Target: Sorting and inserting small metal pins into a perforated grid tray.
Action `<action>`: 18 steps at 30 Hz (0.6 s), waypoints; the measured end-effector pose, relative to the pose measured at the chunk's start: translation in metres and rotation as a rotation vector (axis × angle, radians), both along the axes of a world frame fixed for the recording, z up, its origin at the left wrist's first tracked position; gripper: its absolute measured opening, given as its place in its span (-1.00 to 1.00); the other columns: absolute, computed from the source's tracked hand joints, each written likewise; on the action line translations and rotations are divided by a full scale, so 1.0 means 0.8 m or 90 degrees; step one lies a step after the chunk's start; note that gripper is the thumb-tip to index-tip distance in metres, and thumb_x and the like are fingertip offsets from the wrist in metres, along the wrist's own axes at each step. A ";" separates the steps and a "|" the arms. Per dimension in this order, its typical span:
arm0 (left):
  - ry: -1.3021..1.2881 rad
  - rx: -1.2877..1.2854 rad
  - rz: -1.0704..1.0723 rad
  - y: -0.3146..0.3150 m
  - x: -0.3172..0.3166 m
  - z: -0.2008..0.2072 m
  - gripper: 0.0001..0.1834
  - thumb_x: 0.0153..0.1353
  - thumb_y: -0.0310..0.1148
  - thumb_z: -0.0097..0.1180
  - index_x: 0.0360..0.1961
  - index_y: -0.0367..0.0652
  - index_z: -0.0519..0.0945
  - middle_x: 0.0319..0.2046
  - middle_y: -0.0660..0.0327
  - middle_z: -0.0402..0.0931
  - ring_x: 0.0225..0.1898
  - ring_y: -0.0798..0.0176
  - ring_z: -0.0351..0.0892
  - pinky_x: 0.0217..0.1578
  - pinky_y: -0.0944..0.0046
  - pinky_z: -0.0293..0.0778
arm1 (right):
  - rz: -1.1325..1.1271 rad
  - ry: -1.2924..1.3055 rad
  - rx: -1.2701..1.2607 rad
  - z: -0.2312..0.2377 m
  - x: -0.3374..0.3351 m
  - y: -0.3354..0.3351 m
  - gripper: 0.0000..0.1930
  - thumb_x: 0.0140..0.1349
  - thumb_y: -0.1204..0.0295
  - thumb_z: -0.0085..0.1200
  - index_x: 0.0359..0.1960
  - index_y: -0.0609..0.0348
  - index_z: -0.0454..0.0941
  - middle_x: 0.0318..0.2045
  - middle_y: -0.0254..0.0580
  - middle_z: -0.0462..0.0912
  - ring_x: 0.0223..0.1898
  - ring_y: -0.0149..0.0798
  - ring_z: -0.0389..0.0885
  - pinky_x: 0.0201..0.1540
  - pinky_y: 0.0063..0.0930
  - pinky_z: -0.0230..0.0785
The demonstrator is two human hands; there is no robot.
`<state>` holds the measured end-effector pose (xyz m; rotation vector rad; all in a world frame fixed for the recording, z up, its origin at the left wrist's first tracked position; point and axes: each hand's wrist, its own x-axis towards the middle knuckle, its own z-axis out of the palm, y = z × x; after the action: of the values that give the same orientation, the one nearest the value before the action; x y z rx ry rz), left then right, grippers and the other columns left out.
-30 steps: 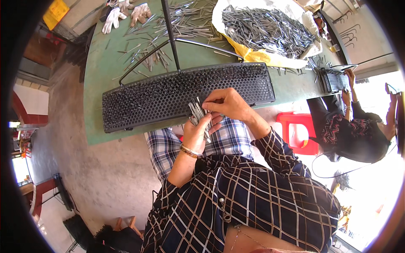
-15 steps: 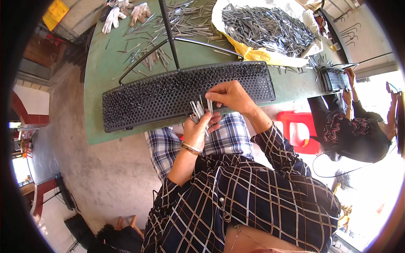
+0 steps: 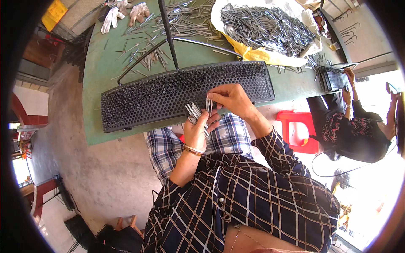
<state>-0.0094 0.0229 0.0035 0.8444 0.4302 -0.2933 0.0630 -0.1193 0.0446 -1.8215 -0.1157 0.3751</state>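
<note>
A bunch of slim metal rods (image 3: 194, 111) lies in my left hand (image 3: 197, 128), its fingers curled round them in front of the rack. My right hand (image 3: 234, 100) pinches a few of the same rods (image 3: 209, 105) between thumb and fingers, close above the left fingers. Behind both hands a long black perforated rack (image 3: 173, 99) leans on the table's near edge. Dark pins fill many of its holes, most densely on the left and along the top; open holes show in the lower middle. My right hand covers part of the rack's right half.
Loose rods (image 3: 181, 27) are strewn over the green table (image 3: 99, 76). A white and yellow sack (image 3: 253, 55) heaped with rods lies at the back right. Gloves (image 3: 112, 20) rest at the far left. A co-worker (image 3: 354, 130) handles another rack (image 3: 333, 78) beside a red stool (image 3: 297, 130).
Both hands stay almost in place. The rods in my left hand tilt slightly further left, and my right hand's pinched rods shift a little.
</note>
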 end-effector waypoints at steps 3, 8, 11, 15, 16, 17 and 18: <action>0.002 -0.023 0.028 -0.001 0.001 0.001 -0.78 0.24 -0.36 0.02 -0.18 -0.28 0.44 -0.23 -0.02 0.55 -0.24 0.15 0.61 -0.28 0.20 0.60 | -0.008 0.002 -0.006 0.004 -0.001 -0.001 -0.78 0.16 0.40 0.15 -0.28 0.34 0.61 -0.55 -0.32 0.60 -0.58 -0.57 0.46 -0.53 -0.69 0.32; 0.022 -0.027 0.020 0.001 -0.002 -0.004 -0.79 0.23 -0.37 0.01 -0.18 -0.28 0.43 -0.21 -0.05 0.54 -0.19 0.10 0.60 -0.27 0.18 0.60 | -0.130 -0.138 0.033 0.011 0.016 -0.005 -0.77 0.15 0.40 0.15 -0.25 0.33 0.59 -0.51 -0.25 0.63 -0.57 -0.54 0.49 -0.51 -0.64 0.36; 0.024 -0.010 -0.002 -0.002 -0.007 -0.004 -0.79 0.23 -0.37 0.01 -0.19 -0.27 0.42 -0.20 -0.05 0.54 -0.19 0.09 0.60 -0.26 0.17 0.60 | -0.111 -0.230 -0.017 0.006 0.031 0.000 -0.79 0.15 0.41 0.15 -0.26 0.31 0.60 -0.51 -0.26 0.62 -0.54 -0.56 0.49 -0.48 -0.64 0.35; 0.037 -0.011 -0.014 -0.002 -0.008 -0.006 -0.78 0.24 -0.36 0.01 -0.17 -0.28 0.42 -0.20 -0.06 0.54 -0.18 0.09 0.59 -0.26 0.17 0.60 | -0.049 -0.328 -0.101 -0.012 0.045 0.005 -0.82 0.16 0.45 0.13 -0.23 0.26 0.59 -0.42 -0.24 0.64 -0.47 -0.49 0.55 -0.39 -0.63 0.40; 0.030 -0.009 -0.028 0.000 -0.008 -0.005 -0.78 0.24 -0.35 0.01 -0.17 -0.27 0.42 -0.20 -0.06 0.54 -0.18 0.10 0.59 -0.26 0.18 0.59 | -0.060 -0.325 -0.072 -0.013 0.045 0.007 -0.82 0.15 0.45 0.14 -0.24 0.27 0.59 -0.41 -0.23 0.64 -0.47 -0.46 0.57 -0.38 -0.60 0.42; 0.023 -0.006 -0.041 0.001 -0.008 -0.005 -0.78 0.24 -0.35 0.01 -0.17 -0.26 0.41 -0.20 -0.06 0.54 -0.17 0.10 0.59 -0.27 0.19 0.59 | -0.060 -0.325 -0.072 -0.013 0.044 0.008 -0.82 0.15 0.45 0.14 -0.24 0.27 0.59 -0.41 -0.23 0.64 -0.47 -0.46 0.57 -0.38 -0.60 0.42; 0.023 -0.006 -0.041 0.002 -0.008 -0.006 -0.78 0.24 -0.35 0.01 -0.17 -0.26 0.41 -0.20 -0.06 0.54 -0.17 0.10 0.59 -0.27 0.19 0.59 | -0.065 -0.336 -0.067 -0.011 0.043 0.009 -0.83 0.13 0.45 0.14 -0.27 0.27 0.60 -0.39 -0.17 0.64 -0.47 -0.38 0.58 -0.38 -0.57 0.42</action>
<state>-0.0160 0.0247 -0.0015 0.8455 0.4361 -0.3703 0.0977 -0.1120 0.0355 -1.9852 -0.3715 -0.1824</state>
